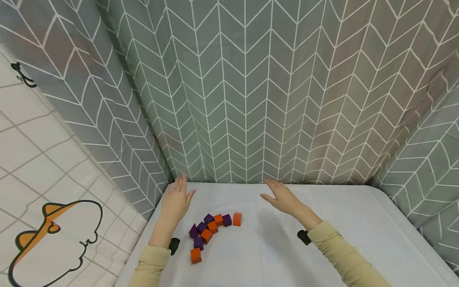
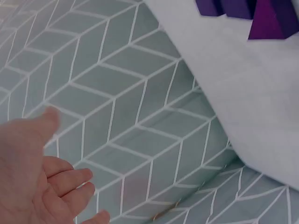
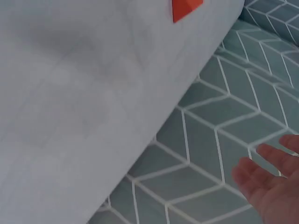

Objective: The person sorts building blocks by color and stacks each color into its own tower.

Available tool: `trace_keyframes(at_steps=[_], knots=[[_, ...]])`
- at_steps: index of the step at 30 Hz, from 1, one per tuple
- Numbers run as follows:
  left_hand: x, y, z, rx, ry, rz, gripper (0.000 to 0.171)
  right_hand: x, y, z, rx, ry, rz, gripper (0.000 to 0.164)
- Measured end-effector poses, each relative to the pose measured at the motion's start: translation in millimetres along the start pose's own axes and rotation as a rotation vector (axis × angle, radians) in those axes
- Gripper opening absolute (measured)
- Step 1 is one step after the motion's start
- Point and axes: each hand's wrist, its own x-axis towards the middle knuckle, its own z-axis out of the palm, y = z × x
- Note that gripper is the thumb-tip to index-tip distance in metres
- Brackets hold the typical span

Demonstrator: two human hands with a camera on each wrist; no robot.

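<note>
In the head view several orange and purple blocks lie in a curved cluster on the white table, left of its middle. An orange block (image 1: 196, 255) sits at the near end and another orange block (image 1: 237, 219) at the right end. A purple triangular block (image 1: 193, 231) is on the cluster's left side; it also shows in the left wrist view as a purple wedge (image 2: 267, 23). My left hand (image 1: 175, 201) is raised beyond and left of the blocks, fingers extended, holding nothing. My right hand (image 1: 283, 198) hovers to the right of them, fingers extended and thumb apart, also holding nothing.
The white tabletop (image 1: 244, 255) ends at a grey chevron-patterned curtain (image 1: 251, 99) behind it. More curtain hangs at both sides. A white tiled-pattern cloth (image 1: 118, 223) with a cartoon drawing is at the left. Dark wrist cameras (image 1: 304, 237) sit on both wrists.
</note>
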Motion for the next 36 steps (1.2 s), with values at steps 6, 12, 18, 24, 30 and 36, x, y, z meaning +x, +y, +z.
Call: trace_keyframes(at_steps=[6,12,18,24,30,36], knots=[[-12.9,17.0,30.0,-0.065,-0.019,0.058,0.075,11,-19,41,0.034,-0.100,0.008,0.064],[-21.2,34.5,65.4,-0.232,-0.151,0.070,0.080,18,-36,79,0.083,-0.196,-0.021,0.059],[-23.9,52.4,101.4,-0.457,-0.303,0.095,0.067,23,-38,121,0.029,-0.238,-0.121,0.053],[-25.6,62.9,127.5,-0.406,-0.239,0.164,0.051,19,-37,147,0.069,-0.220,-0.187,0.043],[-24.8,60.3,146.0,-0.350,-0.141,0.182,0.032,21,-37,159,0.159,-0.160,-0.165,0.030],[-28.2,50.3,154.6,-0.375,-0.149,0.155,0.030,24,-39,169,0.251,-0.157,-0.134,0.030]])
